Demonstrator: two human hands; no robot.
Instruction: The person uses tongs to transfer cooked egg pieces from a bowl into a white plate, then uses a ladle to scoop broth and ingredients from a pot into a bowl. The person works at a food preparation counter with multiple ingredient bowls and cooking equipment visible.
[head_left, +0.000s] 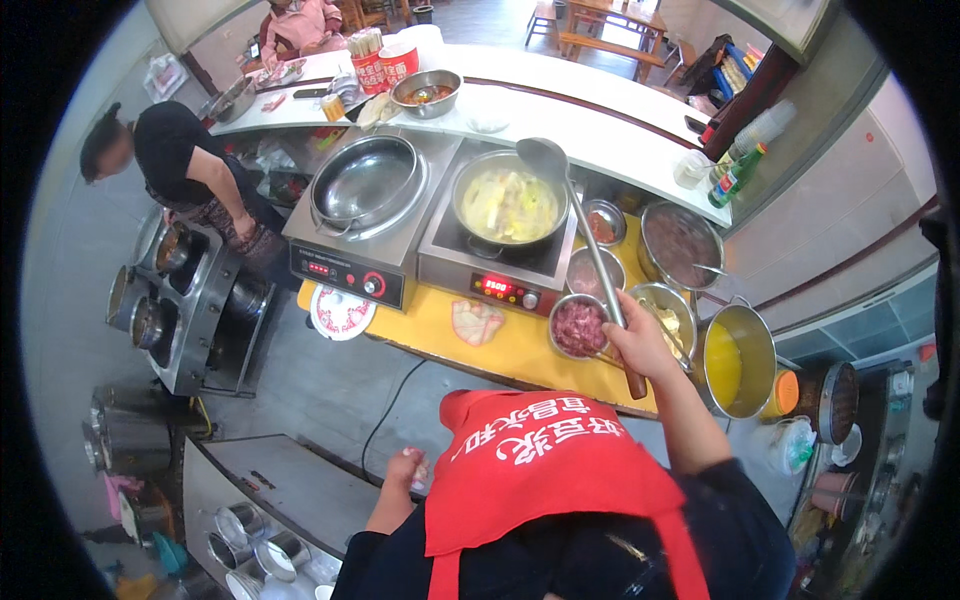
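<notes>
My right hand (642, 341) grips the handle of a long metal ladle (592, 232), whose bowl rests over the right rim of a steaming pan. In that pan (510, 199) is pale yellow and green leafy food with liquid, and it stands on the right induction cooker (487, 289). My left hand (406, 466) hangs low beside the red apron, closed around a small white and pink cloth. Under my right hand is a bowl of raw sliced meat (579, 326). A folded cloth (477, 322) lies on the yellow table. An empty pan (365, 182) sits on the left cooker.
Right of my hand stand a bowl of pale slices (664, 315), a pot of dark liquid (681, 244) and a tall pot of yellow liquid (726, 367). A co-worker (199, 172) bends at the left near burners. A white counter (555, 120) runs behind the cookers, with a green bottle (737, 176).
</notes>
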